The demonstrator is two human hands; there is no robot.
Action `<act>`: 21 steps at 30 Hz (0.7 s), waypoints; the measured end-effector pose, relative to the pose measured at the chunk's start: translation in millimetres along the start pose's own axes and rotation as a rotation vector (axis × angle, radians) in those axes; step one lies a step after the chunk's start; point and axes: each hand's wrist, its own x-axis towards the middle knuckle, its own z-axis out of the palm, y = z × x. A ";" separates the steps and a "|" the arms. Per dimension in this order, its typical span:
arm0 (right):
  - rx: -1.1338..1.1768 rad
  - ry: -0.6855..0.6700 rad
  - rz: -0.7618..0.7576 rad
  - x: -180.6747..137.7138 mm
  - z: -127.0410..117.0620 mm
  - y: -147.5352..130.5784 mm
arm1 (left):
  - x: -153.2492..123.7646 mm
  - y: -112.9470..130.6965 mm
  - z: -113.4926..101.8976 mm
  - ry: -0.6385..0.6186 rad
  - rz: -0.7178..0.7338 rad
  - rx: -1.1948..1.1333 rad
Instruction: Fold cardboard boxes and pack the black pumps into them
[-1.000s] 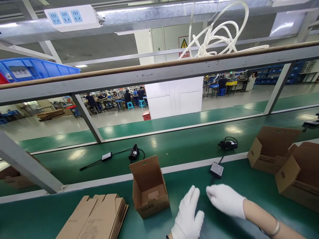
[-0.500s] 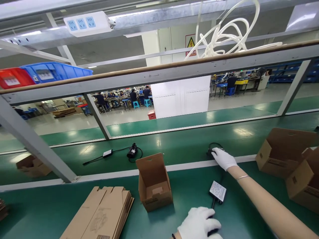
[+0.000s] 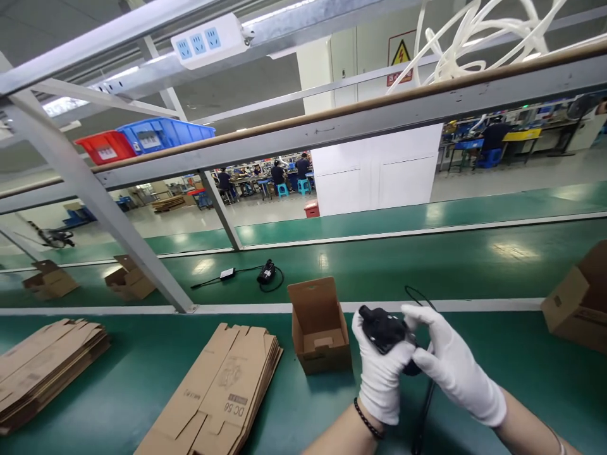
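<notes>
Both my hands wear white gloves and hold a small black pump-like device [image 3: 385, 330] above the green table. My left hand [image 3: 379, 373] is wrapped around it from below. My right hand [image 3: 448, 360] grips its right side, fingers curled. A black cable [image 3: 424, 404] hangs down from the device. Just left of my hands stands an open cardboard box [image 3: 320, 325], upright with its flap raised and a cardboard insert at the bottom.
A stack of flat box blanks [image 3: 222, 392] lies at the near left, another stack [image 3: 45, 363] farther left. A second black device with adapter [image 3: 266, 273] lies on the conveyor belt. Open boxes [image 3: 576, 303] stand at the right. Metal frame struts [image 3: 109, 215] cross the view.
My right hand brought the black device from the belt back toward me, and my left hand rose to take hold of it. The view shifted right, showing more of the left side.
</notes>
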 end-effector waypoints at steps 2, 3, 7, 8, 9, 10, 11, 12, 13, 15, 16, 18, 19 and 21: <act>-0.043 -0.229 0.035 -10.1 9.4 1.7 | -5.6 21.1 -3.7 -0.006 -0.087 -0.203; -0.107 -0.408 0.073 -12.7 10.9 2.4 | -8.0 32.9 -9.2 -0.018 -0.114 -0.259; -0.393 -0.670 0.002 -8.5 -9.3 -13.2 | -14.0 70.4 -42.8 -0.095 -0.057 -0.203; -0.423 -0.610 -0.092 -4.1 -19.0 -22.8 | -15.1 74.8 -51.1 -0.115 -0.035 -0.150; -0.438 -0.555 -0.210 1.2 -28.8 -34.2 | -16.1 77.1 -58.4 -0.143 -0.029 -0.093; -0.450 -0.507 -0.344 7.1 -37.5 -46.7 | -17.2 77.7 -64.3 -0.176 -0.047 -0.039; -0.476 -0.478 -0.464 13.4 -43.8 -59.7 | -18.2 77.1 -68.6 -0.214 -0.085 0.005; -0.496 -0.465 -0.574 19.8 -47.2 -72.1 | -19.0 75.8 -71.3 -0.261 -0.137 0.041; -0.506 -0.478 -0.653 26.3 -47.2 -83.2 | -19.6 74.6 -72.5 -0.325 -0.197 0.078; -0.465 -0.566 -0.669 38.5 -38.0 -97.8 | -20.1 73.9 -71.0 -0.497 -0.291 0.200; -0.411 -0.638 -0.585 44.0 -30.1 -100.5 | -20.1 74.8 -69.1 -0.592 -0.318 0.280; -0.259 -0.774 -0.283 52.4 -12.0 -96.8 | -19.8 78.7 -65.2 -0.766 -0.392 0.425; -0.175 -0.816 -0.117 55.1 -3.5 -91.7 | -19.7 81.2 -64.0 -0.824 -0.443 0.473; -0.031 -0.845 0.127 57.4 9.6 -79.3 | -19.9 85.6 -63.7 -0.885 -0.536 0.519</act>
